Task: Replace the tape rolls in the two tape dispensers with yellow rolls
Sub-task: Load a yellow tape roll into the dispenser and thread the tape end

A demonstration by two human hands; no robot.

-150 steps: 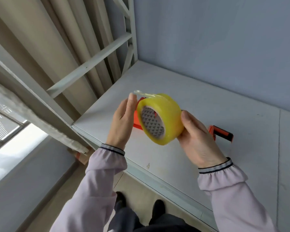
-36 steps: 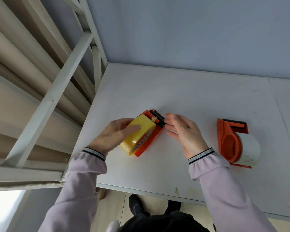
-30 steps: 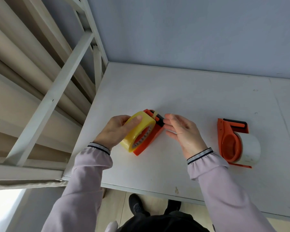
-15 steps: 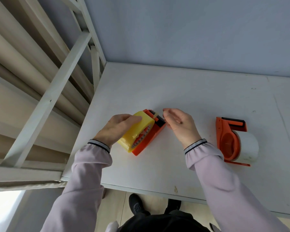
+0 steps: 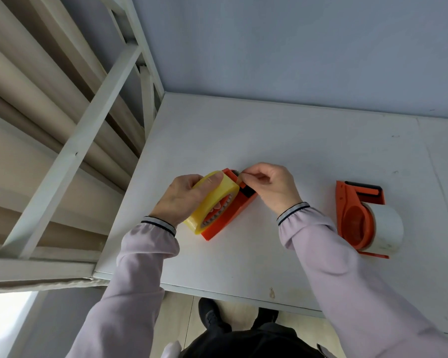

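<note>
A yellow tape roll (image 5: pixel 213 200) sits in an orange dispenser (image 5: pixel 230 215) lying on the white shelf (image 5: pixel 295 140). My left hand (image 5: pixel 181 197) is wrapped over the roll from the left. My right hand (image 5: pixel 272 187) is curled at the dispenser's black front end, thumb and fingers pinching the loose end of the tape near the cutter. A second orange dispenser (image 5: pixel 354 213) lies to the right, holding a white tape roll (image 5: pixel 386 228); neither hand touches it.
A grey-blue wall rises behind the shelf. White metal rack bars (image 5: pixel 70 153) and beige curtain folds stand at the left. The shelf's front edge (image 5: pixel 217 293) runs just above my feet on the tiled floor.
My right hand has closed from flat fingers into a pinch at the dispenser's front end. My left hand has stayed on the yellow roll, which tilted slightly in the dispenser.
</note>
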